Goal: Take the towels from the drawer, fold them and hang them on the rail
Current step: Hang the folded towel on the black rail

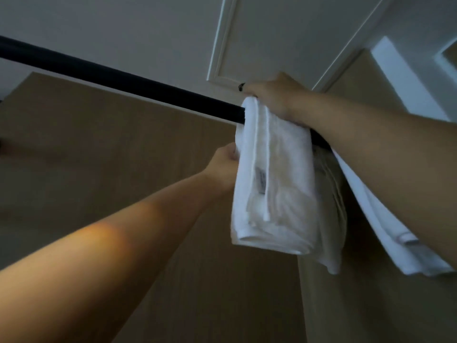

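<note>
A black rail (128, 80) runs from the upper left down to the right, above my head. A folded white towel (274, 184) hangs over it near its right part. My right hand (274, 94) lies on top of the towel at the rail, fingers curled over the fold, a dark ring on one finger. My left hand (223, 164) grips the towel's left edge below the rail. Behind my right forearm hang two more towels: a beige one (330, 201) and another white one (395, 233).
A tan wall or cabinet panel (123, 157) stands behind the rail. Above are the pale ceiling (123, 26) and white moulding (222, 45). The rail's left stretch carries nothing.
</note>
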`<action>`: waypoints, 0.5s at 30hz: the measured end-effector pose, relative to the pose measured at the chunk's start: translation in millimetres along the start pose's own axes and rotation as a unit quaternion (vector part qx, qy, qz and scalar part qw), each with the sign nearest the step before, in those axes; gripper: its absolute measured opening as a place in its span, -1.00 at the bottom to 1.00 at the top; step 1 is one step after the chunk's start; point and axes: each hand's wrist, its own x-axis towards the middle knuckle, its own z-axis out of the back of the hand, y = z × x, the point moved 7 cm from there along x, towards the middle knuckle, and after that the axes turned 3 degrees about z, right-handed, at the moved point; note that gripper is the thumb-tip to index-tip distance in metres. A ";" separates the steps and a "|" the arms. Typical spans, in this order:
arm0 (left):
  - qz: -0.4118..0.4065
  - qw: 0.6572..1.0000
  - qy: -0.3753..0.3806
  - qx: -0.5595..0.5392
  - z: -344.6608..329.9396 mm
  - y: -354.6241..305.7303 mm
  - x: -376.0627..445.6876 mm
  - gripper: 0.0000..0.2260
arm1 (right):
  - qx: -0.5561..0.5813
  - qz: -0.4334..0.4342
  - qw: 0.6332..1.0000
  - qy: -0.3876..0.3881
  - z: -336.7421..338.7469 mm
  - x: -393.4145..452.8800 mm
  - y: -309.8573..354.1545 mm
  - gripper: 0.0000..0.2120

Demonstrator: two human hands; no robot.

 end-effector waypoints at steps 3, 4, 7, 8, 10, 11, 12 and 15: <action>0.005 0.999 0.028 -0.017 -8.5 0.8 -12.3 -0.93 | -0.106 0.045 0.993 -0.028 -1.8 -20.6 4.5 -0.56; 0.005 0.999 0.042 -0.032 -10.3 0.9 -17.3 -0.92 | -0.106 0.050 0.993 -0.029 -0.8 -28.3 4.2 -0.55; 0.014 0.993 0.067 -0.097 -13.1 1.8 -29.5 -0.77 | -0.091 0.051 0.994 -0.028 2.8 -42.5 4.6 -0.45; 0.006 0.991 0.077 -0.110 -14.3 0.7 -32.7 -0.78 | -0.111 0.058 0.992 -0.023 1.0 -46.6 4.7 -0.38; -0.002 0.985 0.105 -0.140 -19.1 -2.5 -40.3 -0.82 | -0.137 0.072 0.987 -0.034 -1.8 -53.9 6.2 -0.32; -0.003 0.982 0.109 -0.153 -20.8 -3.9 -44.1 -0.83 | -0.139 0.076 0.986 -0.044 -1.8 -56.7 7.0 -0.33; -0.006 0.981 0.110 -0.163 -22.2 -2.9 -46.1 -0.83 | -0.135 0.079 0.986 -0.051 -1.8 -57.8 6.9 -0.34; 0.001 0.976 0.099 -0.193 -26.9 5.9 -50.7 -0.78 | -0.142 0.069 0.987 -0.042 -2.0 -52.6 2.7 -0.40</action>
